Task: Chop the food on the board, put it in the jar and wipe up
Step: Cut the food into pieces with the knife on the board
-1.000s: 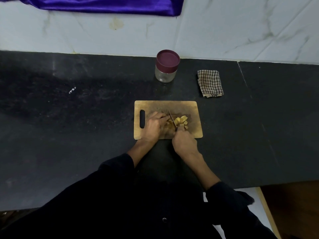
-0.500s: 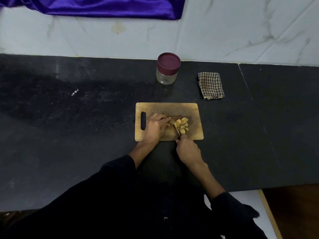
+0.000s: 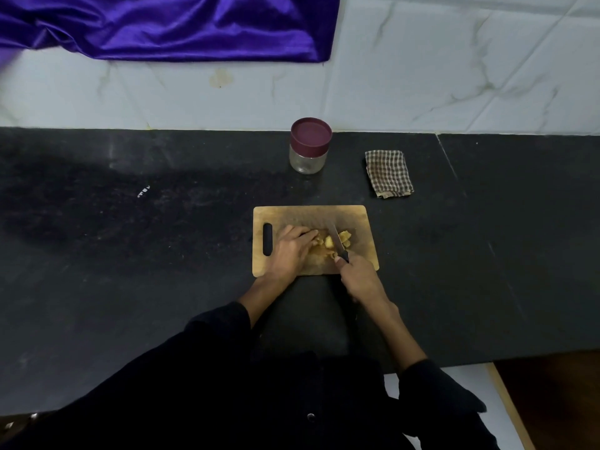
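Observation:
A wooden chopping board (image 3: 357, 219) lies on the black counter. Yellow-brown food pieces (image 3: 344, 237) sit in a small heap at its middle. My left hand (image 3: 292, 248) rests on the board with its fingertips pressed on the food. My right hand (image 3: 358, 276) grips the handle of a knife (image 3: 336, 238), whose blade stands in the food heap. A glass jar (image 3: 308, 147) with a maroon lid on stands behind the board. A checked cloth (image 3: 388, 172) lies folded to the jar's right.
The black counter (image 3: 130, 254) runs left and right, backed by a white marble wall (image 3: 422, 76). A purple cloth (image 3: 168, 24) hangs at the top left. The counter's front edge drops to the floor (image 3: 552, 401) at the bottom right.
The knife blade has shifted within the food heap as the right hand works it. The left hand stays pressed on the food. The camera has tilted slightly.

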